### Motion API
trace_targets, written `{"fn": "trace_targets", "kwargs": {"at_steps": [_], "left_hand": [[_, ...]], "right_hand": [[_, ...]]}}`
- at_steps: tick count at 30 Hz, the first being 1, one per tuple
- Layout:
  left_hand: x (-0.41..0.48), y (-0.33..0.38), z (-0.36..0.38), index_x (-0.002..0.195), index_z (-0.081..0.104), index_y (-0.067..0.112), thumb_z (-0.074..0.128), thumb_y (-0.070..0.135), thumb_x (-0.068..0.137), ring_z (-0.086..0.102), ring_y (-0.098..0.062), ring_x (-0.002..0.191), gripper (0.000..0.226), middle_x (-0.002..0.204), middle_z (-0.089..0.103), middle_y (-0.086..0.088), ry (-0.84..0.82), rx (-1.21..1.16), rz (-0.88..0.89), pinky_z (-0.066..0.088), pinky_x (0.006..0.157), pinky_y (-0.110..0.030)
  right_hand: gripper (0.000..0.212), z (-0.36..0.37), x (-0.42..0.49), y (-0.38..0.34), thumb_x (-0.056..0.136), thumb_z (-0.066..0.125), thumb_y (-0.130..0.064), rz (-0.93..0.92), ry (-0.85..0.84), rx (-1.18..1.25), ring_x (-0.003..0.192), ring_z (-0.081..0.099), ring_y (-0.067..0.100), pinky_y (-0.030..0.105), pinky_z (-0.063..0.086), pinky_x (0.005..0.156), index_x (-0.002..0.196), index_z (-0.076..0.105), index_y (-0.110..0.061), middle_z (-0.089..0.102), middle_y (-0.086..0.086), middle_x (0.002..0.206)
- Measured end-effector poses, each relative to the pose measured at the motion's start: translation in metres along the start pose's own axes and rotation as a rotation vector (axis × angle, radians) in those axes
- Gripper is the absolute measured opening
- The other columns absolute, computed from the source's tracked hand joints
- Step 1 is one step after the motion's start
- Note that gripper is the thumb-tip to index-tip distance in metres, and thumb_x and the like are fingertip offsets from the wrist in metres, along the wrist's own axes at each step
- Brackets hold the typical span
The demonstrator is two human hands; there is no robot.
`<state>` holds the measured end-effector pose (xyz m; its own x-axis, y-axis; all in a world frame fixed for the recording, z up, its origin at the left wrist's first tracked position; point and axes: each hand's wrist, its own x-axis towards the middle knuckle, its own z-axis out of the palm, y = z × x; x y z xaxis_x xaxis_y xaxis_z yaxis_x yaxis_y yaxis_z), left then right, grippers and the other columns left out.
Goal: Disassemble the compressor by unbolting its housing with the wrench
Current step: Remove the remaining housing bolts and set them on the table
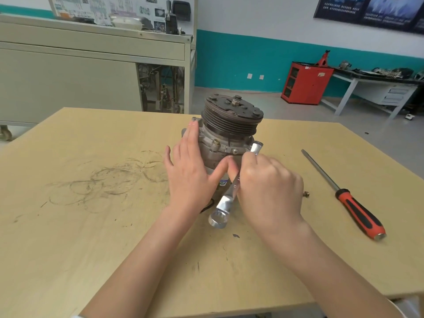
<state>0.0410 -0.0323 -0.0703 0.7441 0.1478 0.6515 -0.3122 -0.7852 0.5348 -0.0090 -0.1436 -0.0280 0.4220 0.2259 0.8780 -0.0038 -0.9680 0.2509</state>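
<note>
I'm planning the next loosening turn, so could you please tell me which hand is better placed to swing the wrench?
The right hand: it grips the wrench, whose far end sits at the compressor housing. The left hand lies open against the compressor, likely steadying it.

A scuffed wooden table (91,226) bears the upright compressor (231,125), a screwdriver (358,210) and a small bolt (306,193).

- Compressor (231,125): grey metal housing topped by a dark grooved pulley and a clutch plate with a centre nut. It stands upright on the table (91,157), about mid-width and nearer the far edge.
- Wrench (226,203): shiny silver, slanted across the compressor's near right side. Its upper end is at a housing lug, and its ring end points toward the near edge.
</note>
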Motion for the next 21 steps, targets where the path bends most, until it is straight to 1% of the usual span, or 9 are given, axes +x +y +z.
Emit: {"fn": "trace_targets", "kwargs": {"at_steps": [2,4,8,10,11,14,16,18,21], "left_hand": [[0.001,0.002,-0.001,0.149,0.031,0.005,0.031,0.064,0.076,0.048,-0.031,0.130,0.094,0.147,0.046,-0.011,-0.011,-0.003,-0.016,0.022,0.113,-0.057],[0.002,0.004,-0.002,0.150,0.030,0.008,0.026,0.058,0.073,0.046,-0.029,0.131,0.092,0.147,0.046,-0.011,-0.008,-0.017,-0.046,0.021,0.115,-0.055],[0.003,0.006,0.000,0.152,0.028,0.015,0.019,0.054,0.071,0.042,-0.025,0.134,0.090,0.152,0.041,-0.002,0.001,-0.039,-0.096,0.018,0.118,-0.050],[0.004,0.006,0.001,0.151,0.030,0.015,0.021,0.057,0.073,0.044,-0.027,0.133,0.089,0.149,0.044,-0.004,0.009,-0.055,-0.101,0.020,0.117,-0.051],[0.005,0.005,0.001,0.151,0.030,0.014,0.023,0.059,0.074,0.045,-0.027,0.132,0.089,0.148,0.046,-0.005,0.009,-0.054,-0.090,0.021,0.117,-0.052],[0.001,-0.001,0.003,0.151,0.028,0.011,0.035,0.065,0.078,0.044,-0.026,0.133,0.092,0.148,0.045,-0.007,0.003,-0.060,-0.022,0.021,0.116,-0.054],[0.000,-0.003,0.004,0.151,0.029,0.009,0.041,0.066,0.081,0.043,-0.025,0.134,0.091,0.149,0.044,-0.007,0.015,-0.054,0.005,0.022,0.115,-0.056],[-0.001,-0.003,0.005,0.150,0.030,0.008,0.043,0.065,0.082,0.043,-0.025,0.133,0.089,0.148,0.044,-0.007,0.030,-0.046,0.011,0.025,0.113,-0.058],[0.000,-0.003,0.003,0.151,0.029,0.009,0.042,0.065,0.082,0.042,-0.025,0.134,0.089,0.149,0.044,-0.007,0.023,-0.059,0.004,0.024,0.114,-0.057]], "right_hand": [[0.035,0.002,0.001,-0.004,0.070,0.080,-0.032,0.022,-0.045,0.018,0.037,0.051,0.015,0.018,0.017,0.042,0.053,0.055,-0.015,0.051,0.000,0.045],[0.033,0.003,0.002,-0.010,0.070,0.078,-0.035,0.040,-0.061,0.036,0.038,0.053,0.016,0.018,0.022,0.038,0.056,0.057,-0.015,0.054,0.000,0.047],[0.032,0.003,0.009,-0.023,0.072,0.075,-0.038,0.087,-0.075,0.048,0.038,0.053,0.015,0.018,0.024,0.037,0.056,0.057,-0.016,0.054,-0.001,0.048],[0.029,0.003,0.010,-0.025,0.072,0.074,-0.035,0.107,-0.087,0.035,0.039,0.054,0.014,0.018,0.025,0.037,0.056,0.057,-0.017,0.054,-0.001,0.048],[0.026,0.002,0.009,-0.024,0.071,0.074,-0.030,0.113,-0.084,0.057,0.040,0.053,0.015,0.018,0.022,0.038,0.057,0.057,-0.017,0.054,-0.001,0.049],[0.020,0.002,-0.001,-0.013,0.068,0.073,-0.010,0.080,-0.064,0.207,0.042,0.053,0.019,0.019,0.016,0.046,0.059,0.055,-0.012,0.054,0.003,0.052],[0.019,0.002,-0.009,0.001,0.078,0.062,-0.010,0.034,-0.066,0.319,0.044,0.051,0.020,0.020,0.017,0.047,0.061,0.054,-0.011,0.052,0.003,0.053],[0.023,0.006,-0.016,0.014,0.085,0.052,-0.013,0.007,-0.071,0.434,0.045,0.048,0.019,0.021,0.023,0.043,0.062,0.055,-0.009,0.051,0.003,0.054],[0.025,0.018,-0.025,0.024,0.089,0.051,-0.011,0.001,-0.024,0.570,0.048,0.049,0.018,0.026,0.037,0.040,0.067,0.062,-0.004,0.054,0.003,0.057]]}}
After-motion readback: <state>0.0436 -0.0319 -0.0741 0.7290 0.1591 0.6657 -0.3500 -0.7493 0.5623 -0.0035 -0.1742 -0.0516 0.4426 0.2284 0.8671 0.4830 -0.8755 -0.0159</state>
